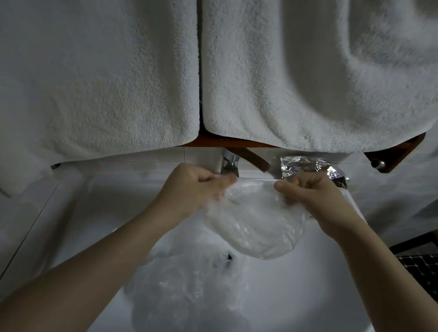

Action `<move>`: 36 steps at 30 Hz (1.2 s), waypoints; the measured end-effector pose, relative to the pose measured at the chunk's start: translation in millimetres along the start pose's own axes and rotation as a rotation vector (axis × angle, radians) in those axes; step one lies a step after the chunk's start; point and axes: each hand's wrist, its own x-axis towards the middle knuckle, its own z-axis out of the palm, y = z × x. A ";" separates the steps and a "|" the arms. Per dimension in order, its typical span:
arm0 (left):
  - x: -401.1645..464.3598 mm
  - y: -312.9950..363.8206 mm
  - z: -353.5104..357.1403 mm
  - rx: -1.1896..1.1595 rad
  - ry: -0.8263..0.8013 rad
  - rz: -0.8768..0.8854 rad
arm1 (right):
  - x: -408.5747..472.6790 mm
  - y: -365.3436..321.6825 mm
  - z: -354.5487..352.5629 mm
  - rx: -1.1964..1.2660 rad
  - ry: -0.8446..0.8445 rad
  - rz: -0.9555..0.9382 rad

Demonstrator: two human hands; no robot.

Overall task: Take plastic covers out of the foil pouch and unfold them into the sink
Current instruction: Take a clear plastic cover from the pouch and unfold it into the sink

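Observation:
A clear plastic cover (258, 221) hangs spread between both hands above the white sink (315, 291). My left hand (192, 187) grips its left edge with curled fingers. My right hand (312, 196) pinches its right edge. More crumpled clear plastic covers (190, 289) lie in the basin below. The crinkled silver foil pouch (312, 168) rests on the back ledge of the sink, just behind my right hand.
A chrome faucet (230, 164) stands at the back of the sink between my hands. Two white towels (115, 66) hang from a wooden rail (394, 153) above. Dark mosaic floor tiles (429, 271) show at the right.

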 end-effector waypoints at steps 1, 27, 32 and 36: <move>0.1 -1.5 2.8 0.017 0.026 0.003 | -0.4 1.4 0.8 0.007 0.024 0.005; -6.3 -5.5 15.9 -0.271 0.018 -0.142 | 6.0 5.8 26.6 -0.660 -0.178 -0.329; -8.1 -11.3 10.9 -0.212 -0.010 -0.151 | 9.5 -0.2 30.9 -0.953 -0.143 -0.459; -6.9 -20.5 4.2 -0.231 0.004 -0.210 | 15.6 0.5 31.8 -0.843 -0.187 -0.419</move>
